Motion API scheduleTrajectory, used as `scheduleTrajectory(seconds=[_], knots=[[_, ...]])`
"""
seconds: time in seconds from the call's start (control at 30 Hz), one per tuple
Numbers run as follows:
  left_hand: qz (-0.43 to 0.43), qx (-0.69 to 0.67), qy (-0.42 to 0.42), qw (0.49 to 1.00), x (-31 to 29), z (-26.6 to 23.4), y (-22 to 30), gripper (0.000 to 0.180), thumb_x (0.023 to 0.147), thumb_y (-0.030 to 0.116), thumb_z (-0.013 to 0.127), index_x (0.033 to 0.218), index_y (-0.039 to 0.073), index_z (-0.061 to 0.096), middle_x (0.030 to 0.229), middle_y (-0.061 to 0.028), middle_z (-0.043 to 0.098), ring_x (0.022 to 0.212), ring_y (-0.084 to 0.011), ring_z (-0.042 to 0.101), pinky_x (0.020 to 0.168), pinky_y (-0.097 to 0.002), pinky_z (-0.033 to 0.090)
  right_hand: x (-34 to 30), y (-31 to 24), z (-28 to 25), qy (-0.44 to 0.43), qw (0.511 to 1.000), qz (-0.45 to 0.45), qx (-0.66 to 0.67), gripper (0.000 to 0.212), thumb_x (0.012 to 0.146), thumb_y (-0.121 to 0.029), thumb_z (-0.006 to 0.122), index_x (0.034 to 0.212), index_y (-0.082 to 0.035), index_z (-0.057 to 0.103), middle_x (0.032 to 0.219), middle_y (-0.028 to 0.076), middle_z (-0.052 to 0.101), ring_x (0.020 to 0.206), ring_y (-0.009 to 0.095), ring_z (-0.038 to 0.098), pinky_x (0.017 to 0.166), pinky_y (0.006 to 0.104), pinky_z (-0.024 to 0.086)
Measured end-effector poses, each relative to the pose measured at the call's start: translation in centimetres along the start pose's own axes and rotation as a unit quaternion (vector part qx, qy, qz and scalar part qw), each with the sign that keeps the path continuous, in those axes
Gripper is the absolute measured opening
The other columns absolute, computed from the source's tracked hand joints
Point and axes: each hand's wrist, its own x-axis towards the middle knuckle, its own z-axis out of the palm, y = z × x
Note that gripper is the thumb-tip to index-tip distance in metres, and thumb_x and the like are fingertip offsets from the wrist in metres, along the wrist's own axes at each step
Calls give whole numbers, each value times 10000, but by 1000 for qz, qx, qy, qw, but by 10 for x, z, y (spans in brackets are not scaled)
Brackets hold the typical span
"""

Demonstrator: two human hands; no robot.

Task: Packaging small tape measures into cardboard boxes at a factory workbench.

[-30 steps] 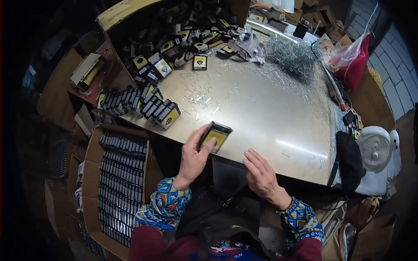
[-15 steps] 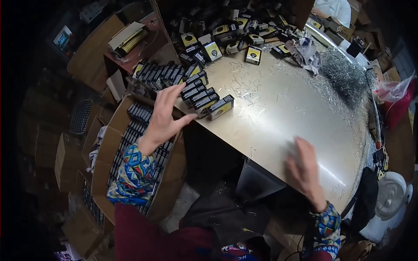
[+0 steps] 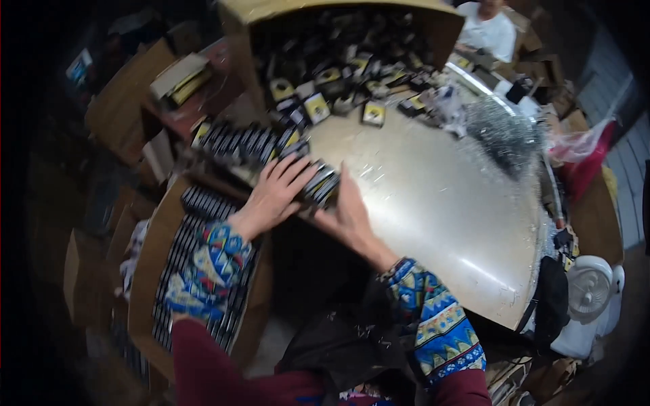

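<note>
We're seeing a brown carton (image 3: 145,298) sitting at near left, with packed boxes (image 3: 196,271) filling it. Just beyond, over the near left edge of the surface (image 3: 420,216), the left hand (image 3: 271,199) and right hand (image 3: 352,213) are clamping a short row of small boxes (image 3: 321,183) between them: left fingers draping over the left side, right fingers lying along the right end, right thumb on the near side. Blur is hiding whether the row is resting or lifted.

We're judging the boxes light, fairly stiff, thin card, a bit slick, dentable at corners. Squeezing too lightly is risking the middle ones slipping; too hard, buckling. We're favouring flat, even pressure on both end faces, fingers supporting underneath.

Farther left, more upright boxes (image 3: 244,142) are standing in line; at the far side, a loose heap (image 3: 338,54) is filling a big carton (image 3: 237,34).

Versus half a second ago: the right hand is now meeting the row's right end instead of hovering apart at right; the left hand is now reaching over the boxes rather than flanking them. At far right, more of a person in white (image 3: 491,34) is showing.
</note>
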Motion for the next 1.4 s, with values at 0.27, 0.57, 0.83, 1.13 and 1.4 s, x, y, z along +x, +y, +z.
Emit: scheduleTrajectory(seconds=[0.27, 0.57, 0.83, 1.13, 1.4], knots=[[-17, 18, 20, 999, -18, 7, 12, 836, 619, 122, 781, 1387, 92, 452, 1430, -119, 419, 1346, -320, 350, 1090, -452, 279, -13, 8, 8, -67, 997, 23, 31, 1031, 705, -194, 766, 1468, 71, 125, 1242, 301, 463, 1121, 435, 487, 978, 429, 425], [-16, 27, -21, 999, -19, 4, 0, 1019, 683, 480, 783, 1467, 39, 304, 1507, -189, 299, 1413, -350, 266, 1128, -493, 204, -26, 24, -11, -44, 993, -91, -56, 1091, 717, -377, 827, 1454, 94, 174, 1475, 332, 250, 1389, 484, 232, 1162, 470, 195], [36, -1, -68, 997, 75, -38, -15, 594, 864, 358, 654, 1313, 24, 457, 1332, -178, 472, 1225, -345, 462, 998, -433, 414, 44, 101, -220, -14, 962, 123, -245, 783, 915, -341, 645, 1467, 43, 246, 1403, 294, 427, 1231, 406, 486, 1069, 421, 370], [-218, 17, -106, 970, 246, 100, 14, 527, 804, 440, 665, 1161, 56, 610, 1054, -144, 686, 980, -297, 675, 777, -433, 544, -18, 188, -251, -87, 912, 132, -378, 335, 870, -245, 642, 1120, -23, 630, 1201, 234, 575, 1145, 421, 509, 979, 492, 408], [-341, 7, -84, 936, 287, 135, -6, 442, 775, 246, 682, 1147, 40, 560, 1141, -226, 606, 1079, -322, 622, 846, -420, 519, -39, 193, -247, -50, 926, 145, -344, 395, 981, -246, 500, 1322, -46, 509, 1424, 223, 416, 1329, 433, 342, 1089, 560, 272]])
